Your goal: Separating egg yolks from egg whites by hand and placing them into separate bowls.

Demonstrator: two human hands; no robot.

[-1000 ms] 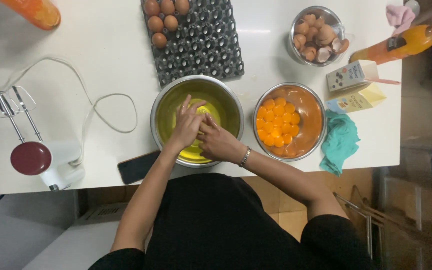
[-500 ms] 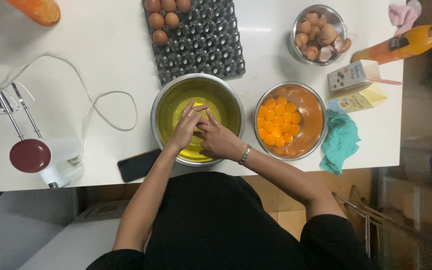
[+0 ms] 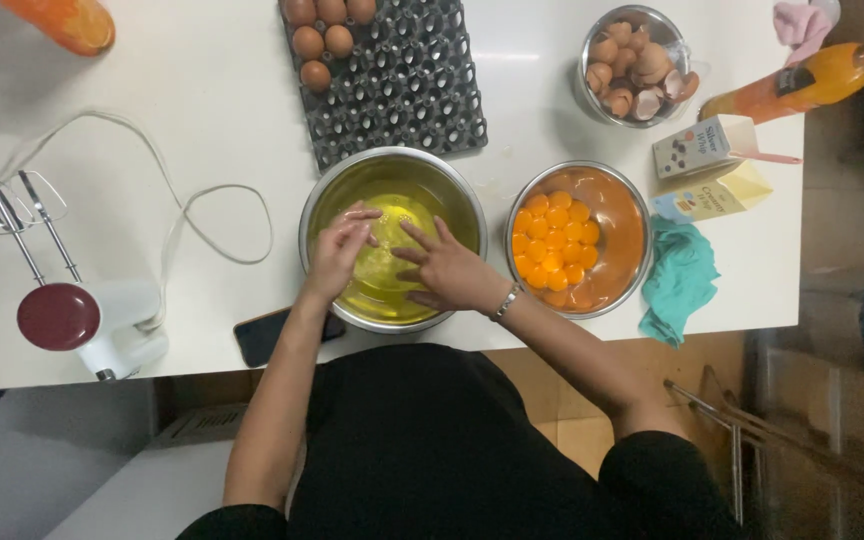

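White table (image 3: 152, 120), seen from above. Steel bowl (image 3: 324, 200) of clear egg white sits at the near edge, centre. At 12 o'clock from it, touching its rim, a black egg tray (image 3: 407, 85), mostly empty cells, five brown eggs (image 3: 324, 30) at its far left corner. At 3 o'clock, just beside, a second steel bowl (image 3: 630, 215) holding many yolks (image 3: 555, 247) packed together on its left side. At 1 o'clock, well apart, a smaller steel bowl (image 3: 592, 35) heaped with broken eggshells (image 3: 637, 70). Two small cartons (image 3: 707, 170) and an orange bottle (image 3: 802, 80) lying on its side further right, pink cloth (image 3: 802, 22) at the far corner. Teal cloth (image 3: 680, 278) at 3 o'clock of the yolk bowl, at the table edge. At 9 o'clock, a white hand mixer (image 3: 92, 320) with red end, two beaters (image 3: 27, 225) pointing away, its white cord (image 3: 187, 215) looping toward the bowl. Dark phone (image 3: 262, 335) at 7 o'clock, partly under the left forearm. Orange container (image 3: 67, 20) at far left corner.

Both hands are over the egg-white bowl, nothing blocks them. Left hand (image 3: 337, 255) comes in from 7 o'clock, wrist bent, fingers curled loosely inward with the tips near the liquid; whether it pinches anything I cannot tell. Right hand (image 3: 452, 270) comes in from 4 o'clock, palm down, fingers (image 3: 417, 235) spread and straight pointing to 10 o'clock, released, grasping nothing visible. Bracelet (image 3: 505, 302) on the right wrist. Fingertips of the two hands near each other, not clearly touching.
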